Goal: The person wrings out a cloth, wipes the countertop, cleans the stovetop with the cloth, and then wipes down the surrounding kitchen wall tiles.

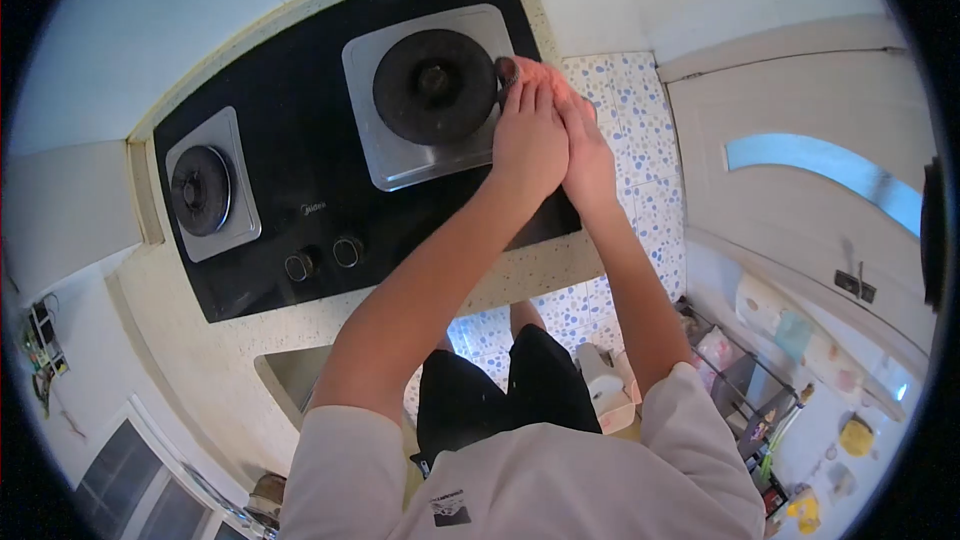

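Note:
Both hands are together at the right edge of a black gas stove (290,180). My left hand (533,135) lies against a pink cloth (543,74), its fingers close together over it. Beside it, my right hand (587,155) has its fingers wrapped on the same cloth. A small dark round part (505,70) shows at the cloth's left end, next to the large dark burner (433,87) on its square metal tray (385,172). What lies under the fingers is hidden.
A smaller burner (201,190) and two knobs (347,251) are at the stove's left and front. The sink (290,380) is at lower left. A door (800,110) stands at right, above a rack (740,380) with items. A bin (622,402) sits by the legs.

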Motion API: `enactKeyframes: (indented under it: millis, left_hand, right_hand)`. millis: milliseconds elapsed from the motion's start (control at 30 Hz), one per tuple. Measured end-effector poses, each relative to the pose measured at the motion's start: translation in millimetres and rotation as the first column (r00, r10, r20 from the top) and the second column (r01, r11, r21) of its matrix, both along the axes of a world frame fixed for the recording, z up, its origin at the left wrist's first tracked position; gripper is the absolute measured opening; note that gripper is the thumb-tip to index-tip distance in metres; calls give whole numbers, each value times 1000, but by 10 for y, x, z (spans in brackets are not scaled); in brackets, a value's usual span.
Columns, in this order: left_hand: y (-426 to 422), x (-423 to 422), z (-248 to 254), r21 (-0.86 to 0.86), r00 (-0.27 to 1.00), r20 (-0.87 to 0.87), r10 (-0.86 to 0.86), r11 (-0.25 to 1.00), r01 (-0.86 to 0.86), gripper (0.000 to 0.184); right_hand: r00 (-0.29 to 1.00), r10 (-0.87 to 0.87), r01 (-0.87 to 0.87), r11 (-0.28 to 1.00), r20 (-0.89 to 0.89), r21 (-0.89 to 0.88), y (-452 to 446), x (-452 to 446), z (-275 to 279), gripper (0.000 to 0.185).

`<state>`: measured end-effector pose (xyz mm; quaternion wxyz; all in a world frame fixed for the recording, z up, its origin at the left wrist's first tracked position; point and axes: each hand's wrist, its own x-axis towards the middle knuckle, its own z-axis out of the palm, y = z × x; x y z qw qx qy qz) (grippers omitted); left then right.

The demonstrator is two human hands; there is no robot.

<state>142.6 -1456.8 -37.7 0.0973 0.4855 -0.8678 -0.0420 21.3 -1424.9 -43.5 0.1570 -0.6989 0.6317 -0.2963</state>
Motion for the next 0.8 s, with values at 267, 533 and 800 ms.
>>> enactKeyframes:
  millis: [267,533,800]
  left_hand:
    - [-1315,289,-41,88,990,90,111,989,-119,57]
    - [-1889,633,34,285,976,60,210,933,-218,51]
    - [-2032,1567,-98,243,974,67,217,943,-227,50]
  right_hand:
    - [985,75,-115,956,-156,-269,-1358,249,-171,44]
    - [950,93,-219,879,-298,-423,-2138,479,-417,26]
    - [884,426,-445,893,-194,-65,-2424,1070,-230,36]
